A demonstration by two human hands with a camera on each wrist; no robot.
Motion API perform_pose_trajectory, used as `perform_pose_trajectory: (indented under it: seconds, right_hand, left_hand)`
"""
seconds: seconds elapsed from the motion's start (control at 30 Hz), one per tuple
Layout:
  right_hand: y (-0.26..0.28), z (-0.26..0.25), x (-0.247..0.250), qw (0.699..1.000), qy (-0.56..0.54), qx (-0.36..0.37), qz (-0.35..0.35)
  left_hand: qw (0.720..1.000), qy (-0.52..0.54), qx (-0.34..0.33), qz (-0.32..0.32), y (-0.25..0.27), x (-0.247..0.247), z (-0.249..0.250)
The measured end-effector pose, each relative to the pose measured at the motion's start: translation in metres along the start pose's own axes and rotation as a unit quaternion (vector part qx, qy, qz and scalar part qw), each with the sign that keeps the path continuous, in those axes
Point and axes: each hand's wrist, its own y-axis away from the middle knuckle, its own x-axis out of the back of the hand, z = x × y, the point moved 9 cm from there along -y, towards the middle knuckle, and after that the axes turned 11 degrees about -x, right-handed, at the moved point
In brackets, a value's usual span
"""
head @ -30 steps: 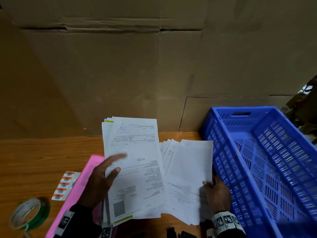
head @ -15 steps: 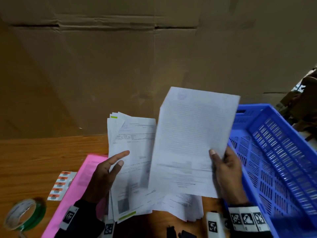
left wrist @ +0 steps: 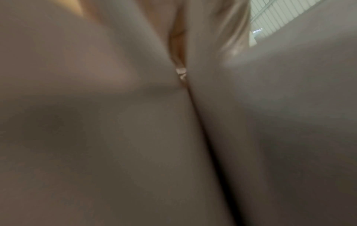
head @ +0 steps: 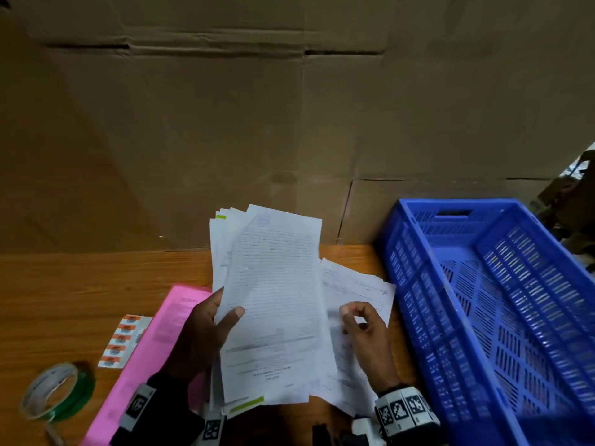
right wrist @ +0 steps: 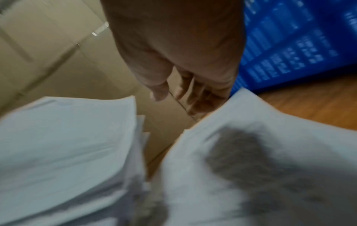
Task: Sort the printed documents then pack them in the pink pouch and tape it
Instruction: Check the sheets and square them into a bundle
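Nearest the camera, the left hand (head: 206,333) grips a held stack of printed documents (head: 273,304) by its left edge, thumb across the top sheet and fingers behind, so the stack rises from the hand toward 12 o'clock. The left wrist view is only a blurred grey-brown surface and adds nothing.

At 3 o'clock of that stack the right hand (head: 363,329) hangs over a second pile of papers (head: 357,294) lying on the table (head: 80,284). Its fingers are loosely curled and its thumb stands apart from them; it seems to hold nothing, though the head view cannot show whether the fingertips touch the pile. In the right wrist view the hand (right wrist: 179,64) hangs with slack fingers above the white sheets (right wrist: 251,152), which fits an empty hand.

The pink pouch (head: 154,342) lies flat on the table under and at 9 o'clock of the left hand, running from the near edge toward 1 o'clock. Just beside it at 9 o'clock lies a strip of orange-and-white labels (head: 124,339), and nearer, at 8 o'clock, a roll of tape (head: 56,392) with a green rim.

Farther off at 3 o'clock of the right hand stands a blue plastic crate (head: 483,300), near the pile of papers. Behind everything stands a wall of brown cardboard (head: 257,123).
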Motion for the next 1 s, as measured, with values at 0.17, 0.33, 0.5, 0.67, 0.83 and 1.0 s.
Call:
perform_pose_trajectory:
  seconds: [0.17, 0.33, 0.5, 0.67, 0.83, 1.0]
  right_hand:
    - [-0.026, 0.072, 0.059, 0.933, 0.298, -0.124, 0.158]
    - [-0.028, 0.074, 0.068, 0.956, 0.235, -0.073, 0.161]
    - [-0.028, 0.068, 0.085, 0.928, 0.303, -0.019, 0.217]
    - [-0.008, 0.01, 0.098, 0.945, 0.202, 0.078, 0.245]
    - [0.025, -0.062, 0.124, 0.942, 0.009, 0.139, 0.307]
    - [0.011, -0.085, 0.106, 0.974, -0.119, 0.125, 0.147]
  left_hand:
    - [1.0, 0.001, -0.013, 0.017, -0.001, 0.013, -0.002]
    - [0.996, 0.045, -0.065, 0.028, -0.007, 0.016, 0.0]
    - [0.994, -0.03, -0.105, -0.013, -0.01, 0.011, 0.008]
    - [0.994, -0.065, -0.05, -0.07, -0.006, 0.006, -0.013]
    - [0.996, -0.043, -0.039, -0.065, -0.008, 0.004, -0.008]
    - [0.996, -0.026, -0.048, -0.069, -0.01, -0.008, 0.005]
